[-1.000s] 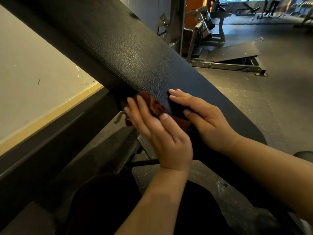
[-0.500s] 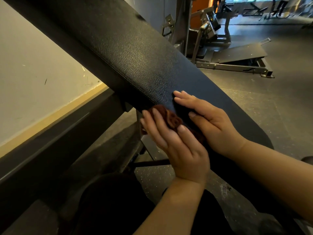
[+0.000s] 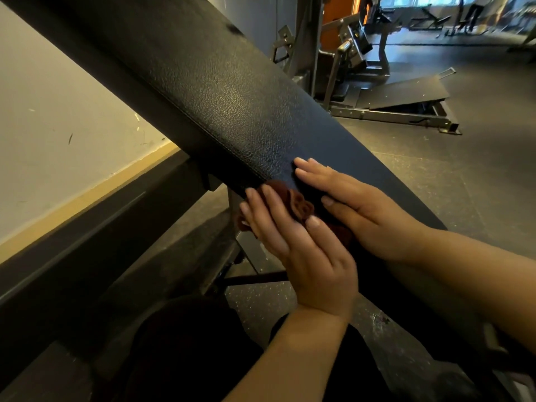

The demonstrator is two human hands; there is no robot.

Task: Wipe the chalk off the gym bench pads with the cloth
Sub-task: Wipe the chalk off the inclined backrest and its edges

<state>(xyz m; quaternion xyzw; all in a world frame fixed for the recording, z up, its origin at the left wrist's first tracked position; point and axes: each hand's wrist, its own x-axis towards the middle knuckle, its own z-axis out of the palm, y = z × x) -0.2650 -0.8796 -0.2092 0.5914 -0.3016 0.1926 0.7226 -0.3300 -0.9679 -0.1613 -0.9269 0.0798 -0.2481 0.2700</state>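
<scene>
A black textured bench pad [image 3: 232,91] slopes from the upper left down to the lower right. A dark red-brown cloth [image 3: 298,203] is bunched against the pad's lower left edge. My left hand [image 3: 301,250] presses the cloth against the pad's side with straight fingers. My right hand [image 3: 356,207] lies flat on the pad's top face, fingers straight, its thumb over the cloth's right part. Most of the cloth is hidden under both hands. No chalk marks show on the visible pad.
A pale wall [image 3: 58,117] with a tan skirting strip stands close on the left. The bench's metal frame [image 3: 252,250] runs under the pad. Another gym machine [image 3: 388,103] with a sloped footplate stands on the dark floor at the back right.
Both hands and the cloth have slid a little down the pad toward the lower right. The hands keep the same flat pose on the cloth.
</scene>
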